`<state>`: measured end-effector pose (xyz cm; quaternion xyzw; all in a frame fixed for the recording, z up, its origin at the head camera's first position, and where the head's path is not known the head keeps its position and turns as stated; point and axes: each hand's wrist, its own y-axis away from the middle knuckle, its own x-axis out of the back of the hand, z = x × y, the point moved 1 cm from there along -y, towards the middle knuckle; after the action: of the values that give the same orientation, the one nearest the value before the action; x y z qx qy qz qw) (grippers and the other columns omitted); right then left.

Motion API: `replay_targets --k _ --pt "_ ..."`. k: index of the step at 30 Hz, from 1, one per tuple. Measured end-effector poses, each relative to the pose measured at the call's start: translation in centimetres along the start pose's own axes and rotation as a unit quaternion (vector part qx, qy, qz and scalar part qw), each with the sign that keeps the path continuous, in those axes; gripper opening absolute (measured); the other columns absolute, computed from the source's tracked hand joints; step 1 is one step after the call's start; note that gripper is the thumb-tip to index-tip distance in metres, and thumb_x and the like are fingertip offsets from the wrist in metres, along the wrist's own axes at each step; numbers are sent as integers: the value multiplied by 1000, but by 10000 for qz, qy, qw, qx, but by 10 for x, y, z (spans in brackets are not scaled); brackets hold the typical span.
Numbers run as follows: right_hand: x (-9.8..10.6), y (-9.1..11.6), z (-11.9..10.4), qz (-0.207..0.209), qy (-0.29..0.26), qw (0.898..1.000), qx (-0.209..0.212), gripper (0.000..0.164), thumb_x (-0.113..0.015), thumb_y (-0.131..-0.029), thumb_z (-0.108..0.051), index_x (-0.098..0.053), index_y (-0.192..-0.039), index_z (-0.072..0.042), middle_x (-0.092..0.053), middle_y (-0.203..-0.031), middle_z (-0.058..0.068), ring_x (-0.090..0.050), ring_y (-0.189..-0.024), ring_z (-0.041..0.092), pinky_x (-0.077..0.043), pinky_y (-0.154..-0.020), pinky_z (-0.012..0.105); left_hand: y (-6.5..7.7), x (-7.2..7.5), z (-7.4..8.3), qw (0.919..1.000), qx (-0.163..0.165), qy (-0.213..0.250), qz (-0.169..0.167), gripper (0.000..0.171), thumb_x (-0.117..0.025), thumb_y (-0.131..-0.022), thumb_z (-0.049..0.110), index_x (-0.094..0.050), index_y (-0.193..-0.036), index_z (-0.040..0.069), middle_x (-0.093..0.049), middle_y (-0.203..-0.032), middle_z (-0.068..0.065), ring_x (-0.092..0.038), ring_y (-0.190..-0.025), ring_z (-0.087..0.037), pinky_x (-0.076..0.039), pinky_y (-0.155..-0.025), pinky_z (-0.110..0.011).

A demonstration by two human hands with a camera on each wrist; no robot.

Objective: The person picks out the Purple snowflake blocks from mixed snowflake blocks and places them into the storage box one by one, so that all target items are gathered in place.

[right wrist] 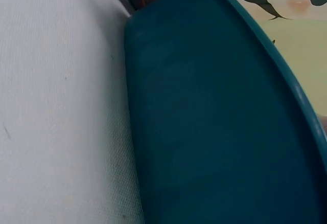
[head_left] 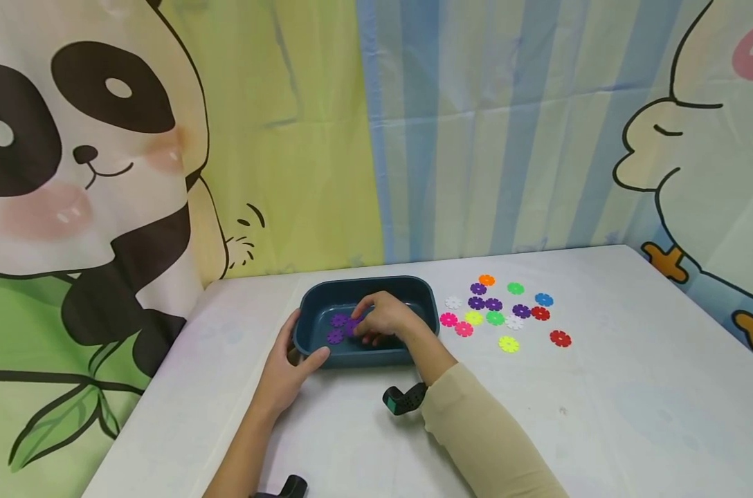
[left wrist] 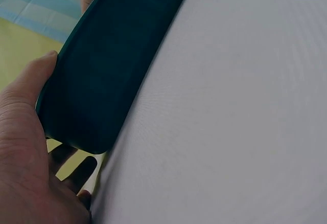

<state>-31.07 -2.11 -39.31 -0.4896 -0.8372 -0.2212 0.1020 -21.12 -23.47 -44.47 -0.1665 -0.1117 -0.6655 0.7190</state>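
A dark blue plastic basin [head_left: 364, 360] stands on the white table. My left hand [head_left: 284, 373] grips its left end, thumb on the rim and fingers round the end wall; the left wrist view shows this hand [left wrist: 30, 147] against the basin's corner. Inside the basin my right hand [head_left: 383, 318] has curled fingers and pinches a purple flower-shaped disc [head_left: 351, 327], which the fingers partly hide. Two more purple discs, one [head_left: 338, 320] behind the other [head_left: 335, 336], lie on the basin floor to its left. The right wrist view shows mostly the basin's outer wall [right wrist: 204, 106].
Several flower-shaped discs lie scattered right of the basin, among them a purple disc [head_left: 476, 303], a yellow disc [head_left: 509, 344], a red disc [head_left: 560, 338] and an orange disc [head_left: 486, 280]. A printed curtain [head_left: 289, 138] hangs behind the table [head_left: 601, 415].
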Motion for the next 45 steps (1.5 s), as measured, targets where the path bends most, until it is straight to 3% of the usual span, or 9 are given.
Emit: replay_targets --k 11,19,22,27,32,35,40,45 --pt "-1 -2 0 148 492 9985 -191 23 -76 -87 2 -71 -109 -2 -67 -75 10 -65 -60 18 -55 -55 29 0 0 2 10000 40 4 -14 92 -75 -95 37 -17 -166 28 -25 -171 -10 -33 -154 -37 -24 -127 -56" --pt "-2 0 0 -11 514 9986 -89 27 -79 -87 -3 -71 -113 -3 -70 -87 12 -69 -69 21 -59 -61 33 0 0 1 10000 56 -42 -41 93 -75 -95 39 -16 -166 29 -24 -171 -11 -32 -154 -38 -24 -126 -56" --pt "-3 0 -1 -18 771 9970 109 28 -80 -88 -5 -71 -115 -5 -69 -91 11 -69 -70 21 -60 -62 34 -1 1 1 10000 42 -13 -43 92 -75 -95 38 -17 -166 29 -25 -171 -11 -32 -154 -38 -24 -126 -56" --pt "-8 3 -4 171 1763 9826 566 32 -80 -88 -9 -72 -119 -10 -72 -103 10 -66 -77 20 -58 -70 35 0 0 1 10000 29 10 -29 92 -75 -95 37 -17 -166 29 -26 -171 -11 -33 -154 -38 -25 -126 -55" --pt "-11 7 -9 421 2550 9633 720 35 -80 -90 -17 -71 -124 -15 -70 -125 9 -65 -106 26 -56 -96 49 1 0 2 10000 22 43 -11 93 -76 -95 37 -17 -166 28 -27 -170 -11 -34 -154 -38 -26 -126 -55" --pt "-12 9 -11 428 2773 9570 732 37 -79 -92 -21 -70 -127 -16 -70 -129 8 -65 -117 29 -53 -102 53 0 0 2 10000 20 18 7 93 -76 -94 38 -18 -166 29 -27 -170 -11 -34 -153 -38 -25 -126 -56" --pt "-13 11 -12 282 2992 9506 782 39 -77 -94 -26 -68 -131 -18 -70 -130 7 -65 -119 27 -53 -104 54 0 0 1 10000 24 -20 7 93 -76 -94 40 -18 -166 30 -29 -169 -12 -34 -153 -39 -24 -126 -58" --pt "-12 13 -10 108 2817 9544 981 38 -74 -96 -26 -68 -132 -16 -71 -128 9 -67 -116 27 -54 -102 53 0 1 1 10000 31 -26 1 92 -75 -94 39 -18 -166 31 -30 -169 -12 -34 -153 -39 -25 -126 -58"
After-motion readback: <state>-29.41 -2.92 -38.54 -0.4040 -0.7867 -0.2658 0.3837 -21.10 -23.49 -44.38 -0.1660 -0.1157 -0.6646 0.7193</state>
